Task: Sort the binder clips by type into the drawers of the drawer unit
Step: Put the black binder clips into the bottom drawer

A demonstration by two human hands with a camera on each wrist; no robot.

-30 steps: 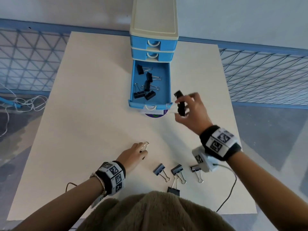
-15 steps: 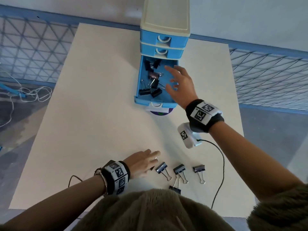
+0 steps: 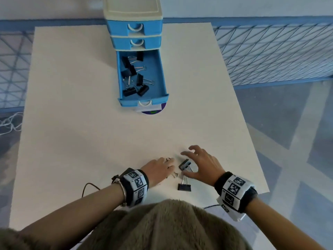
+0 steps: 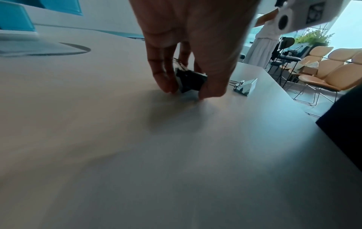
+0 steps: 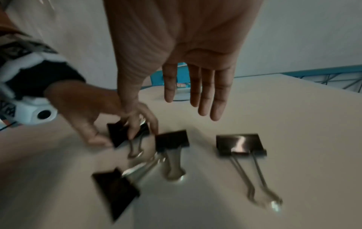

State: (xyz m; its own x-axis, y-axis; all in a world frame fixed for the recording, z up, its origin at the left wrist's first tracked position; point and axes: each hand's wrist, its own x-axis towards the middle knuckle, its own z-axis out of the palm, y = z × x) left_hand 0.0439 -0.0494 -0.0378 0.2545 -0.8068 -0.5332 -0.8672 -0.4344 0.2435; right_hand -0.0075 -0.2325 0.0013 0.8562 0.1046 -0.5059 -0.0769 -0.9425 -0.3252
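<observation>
The blue drawer unit [image 3: 134, 31] stands at the table's far edge, its bottom drawer [image 3: 158, 73] pulled out with several black binder clips [image 3: 137, 80] inside. Near the front edge my left hand [image 3: 167, 165] pinches a small black binder clip [image 4: 191, 82] between thumb and fingers, low on the table. My right hand [image 3: 189, 159] hovers open, fingers spread, just above more black clips: one [image 5: 172, 141] under its thumb side, one [image 5: 240, 144] under the palm, and one [image 5: 115, 190] nearest me. In the head view the right hand hides part of these.
The white table [image 3: 81, 123] runs out to bare edges left and right. The two upper drawers [image 3: 135, 43] are closed. A purple disc [image 3: 153, 111] lies under the open drawer's front. A thin cable [image 3: 88, 186] trails from my left wrist.
My right hand let a black clip go in the open drawer and came back empty over the near clips. My left hand shifted right and took hold of a clip.
</observation>
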